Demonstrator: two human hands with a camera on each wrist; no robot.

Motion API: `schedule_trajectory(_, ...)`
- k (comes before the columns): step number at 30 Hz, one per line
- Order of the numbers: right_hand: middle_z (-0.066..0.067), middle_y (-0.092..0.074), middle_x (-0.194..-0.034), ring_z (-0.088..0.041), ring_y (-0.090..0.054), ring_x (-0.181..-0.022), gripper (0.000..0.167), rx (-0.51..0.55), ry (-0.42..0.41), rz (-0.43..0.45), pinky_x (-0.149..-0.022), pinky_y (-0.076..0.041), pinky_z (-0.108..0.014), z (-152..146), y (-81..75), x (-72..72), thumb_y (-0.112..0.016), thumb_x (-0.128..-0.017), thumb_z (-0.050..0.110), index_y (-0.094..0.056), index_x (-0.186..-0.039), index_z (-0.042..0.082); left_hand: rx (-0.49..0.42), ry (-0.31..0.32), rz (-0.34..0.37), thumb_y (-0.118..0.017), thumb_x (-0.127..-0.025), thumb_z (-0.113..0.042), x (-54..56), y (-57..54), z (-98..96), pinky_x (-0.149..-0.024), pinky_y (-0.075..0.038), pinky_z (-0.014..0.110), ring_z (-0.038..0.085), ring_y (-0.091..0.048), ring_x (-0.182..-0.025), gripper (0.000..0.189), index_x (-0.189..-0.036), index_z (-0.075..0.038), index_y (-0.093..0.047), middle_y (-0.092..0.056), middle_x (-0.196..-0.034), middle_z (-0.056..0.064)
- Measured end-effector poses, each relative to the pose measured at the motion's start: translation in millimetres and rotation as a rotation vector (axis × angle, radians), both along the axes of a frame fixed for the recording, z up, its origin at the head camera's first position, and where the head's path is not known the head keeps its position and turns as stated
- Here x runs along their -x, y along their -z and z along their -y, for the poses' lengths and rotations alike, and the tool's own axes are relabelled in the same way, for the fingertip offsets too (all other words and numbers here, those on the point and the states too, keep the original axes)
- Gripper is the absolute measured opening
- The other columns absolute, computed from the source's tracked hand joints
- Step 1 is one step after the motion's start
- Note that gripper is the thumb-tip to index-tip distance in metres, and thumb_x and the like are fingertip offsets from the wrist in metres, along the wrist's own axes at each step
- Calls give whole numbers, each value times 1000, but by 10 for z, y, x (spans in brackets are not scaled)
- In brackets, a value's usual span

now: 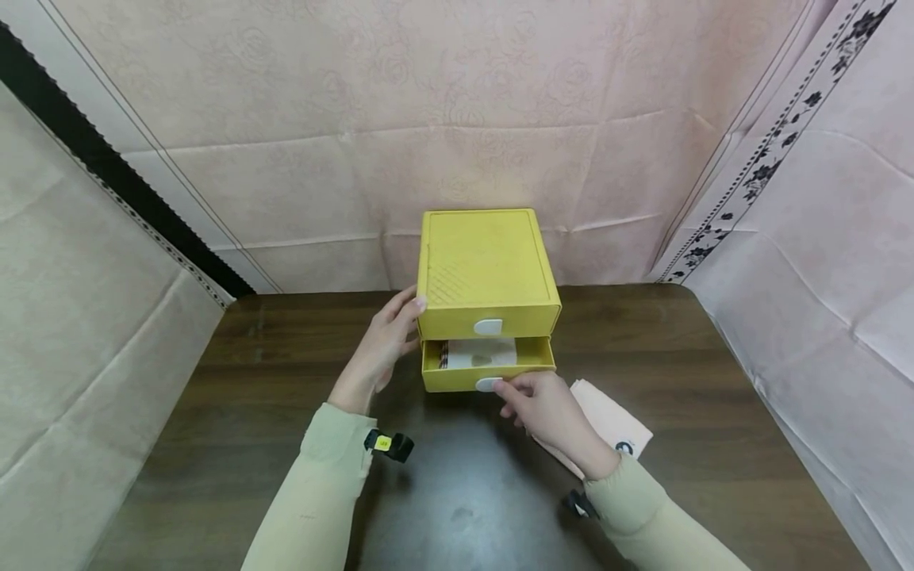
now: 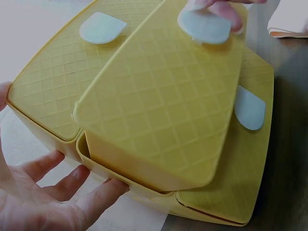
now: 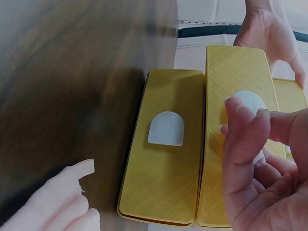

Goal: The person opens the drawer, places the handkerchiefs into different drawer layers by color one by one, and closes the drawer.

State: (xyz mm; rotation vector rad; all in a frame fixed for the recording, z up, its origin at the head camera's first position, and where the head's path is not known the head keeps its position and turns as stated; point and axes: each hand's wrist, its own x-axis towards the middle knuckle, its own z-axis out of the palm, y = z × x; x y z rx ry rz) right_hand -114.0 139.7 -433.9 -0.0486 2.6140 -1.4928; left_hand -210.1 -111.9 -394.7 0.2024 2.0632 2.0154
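A yellow drawer box [image 1: 491, 262] stands against the back of the table, its fronts bearing a diamond pattern and white tabs. Its middle drawer [image 2: 154, 110] is pulled part-way out, between the closed upper and lower ones. My right hand [image 1: 553, 408] pinches the white tab [image 1: 488, 385] of that drawer between thumb and fingers. At the box's left side, my left hand [image 1: 378, 349] rests with fingers spread against the side wall, the thumb at the upper edge. Inside the drawer lies a white flat item [image 1: 481, 352] with a round print; a striped edge shows at its left.
To the right of the box, partly beneath my right forearm, lies a folded white cloth [image 1: 607, 412] with a dark mark. A dark wooden table [image 1: 236, 444] carries everything. Pale patterned fabric [image 1: 464, 95] hangs behind it and at both sides.
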Motion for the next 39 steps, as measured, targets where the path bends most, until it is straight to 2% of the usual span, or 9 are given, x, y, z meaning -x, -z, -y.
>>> schedule_trajectory(5, -4, -69, -71, -27, -65, -61, 27, -16, 5, -37, -52, -52, -34, 1, -8, 80, -63, -93, 41, -73, -82, 18, -11, 1, -8, -56, -92, -57, -10, -12, -22, -102, -39, 52, 26, -46, -128, 64, -147, -30, -39, -44, -142, 2)
schedule_trajectory(9, -5, -69, -73, -27, -65, -63, 28, -17, 17, -30, -53, -52, -34, 5, -15, 129, -61, -94, 42, -72, -86, 18, -20, -3, -3, -57, -91, -57, -16, -16, -32, -102, -38, 51, 24, -47, -128, 65, -147, -29, -39, -45, -141, 2)
schedule_trajectory(16, -7, -69, -79, -26, -63, -62, 30, 62, 19, 2, -49, -52, -37, 54, 2, 190, -60, -97, 35, -65, -112, 10, -16, -9, -1, -56, -93, -55, -25, -26, -25, -102, -38, 52, 26, -45, -129, 63, -147, -29, -39, -45, -142, 2)
schedule_trajectory(20, -8, -69, -81, -26, -62, -60, 31, 110, 21, 17, -48, -52, -39, 85, 11, 219, -59, -98, 29, -58, -121, 9, -8, -13, 3, -56, -93, -55, -28, -39, -23, -102, -39, 52, 26, -45, -129, 63, -147, -29, -39, -44, -142, 2)
schedule_trajectory(25, -9, -68, -82, -29, -62, -61, 28, 156, 43, 25, -47, -51, -38, 113, 16, 274, -57, -99, 29, -59, -116, 8, -2, -17, 7, -56, -92, -56, -24, -45, -9, -102, -39, 52, 26, -46, -128, 63, -147, -30, -40, -45, -142, 3)
schedule_trajectory(32, -12, -69, -83, -29, -61, -60, 37, 190, 77, 7, -48, -51, -35, 136, 33, 349, -54, -99, 36, -64, -108, 1, -7, -19, 11, -56, -91, -58, -13, -20, 10, -103, -38, 52, 26, -46, -128, 64, -147, -30, -40, -46, -141, 3)
schedule_trajectory(39, -8, -67, -81, -30, -61, -61, 31, 182, 77, 13, -47, -50, -35, 118, 100, 305, -58, -97, 37, -62, -112, 11, -4, -25, 11, -56, -91, -59, -8, 4, -9, -103, -38, 51, 25, -47, -127, 65, -147, -30, -40, -46, -140, 3)
